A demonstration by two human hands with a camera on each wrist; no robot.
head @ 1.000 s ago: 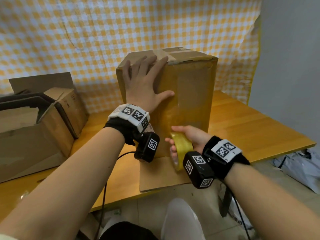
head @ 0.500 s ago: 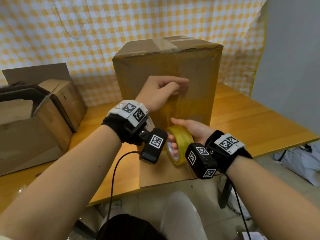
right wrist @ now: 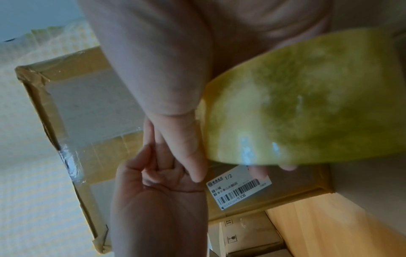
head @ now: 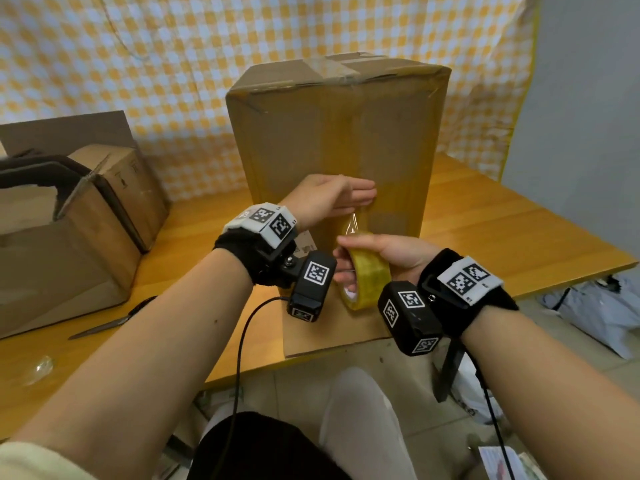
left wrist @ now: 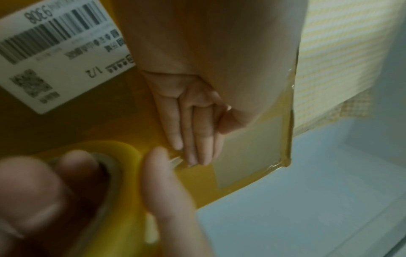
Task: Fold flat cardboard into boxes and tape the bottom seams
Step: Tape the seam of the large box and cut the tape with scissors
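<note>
Item 1, my left hand (head: 323, 199): centre of the head view, fingers straight and together, pressing flat on the near face of the box.

Item 2, my right hand (head: 377, 258): just below it, curled round the translucent yellow roll of packing tape (head: 367, 282), fingers through the core. A short clear strip (head: 354, 221) runs up from the roll to the left fingertips.

Item 3, tall brown cardboard box (head: 339, 140): upright at frame centre on the light wooden table (head: 502, 223), top seam already taped. I judge it light, stiff-walled and easy to tip; best steadied by a flat palm on a face. The roll looks slick; the core seems the sure hold.

Item 4, left of frame: open brown cartons (head: 69, 230); grey scissors (head: 110, 318) at lower left.
</note>
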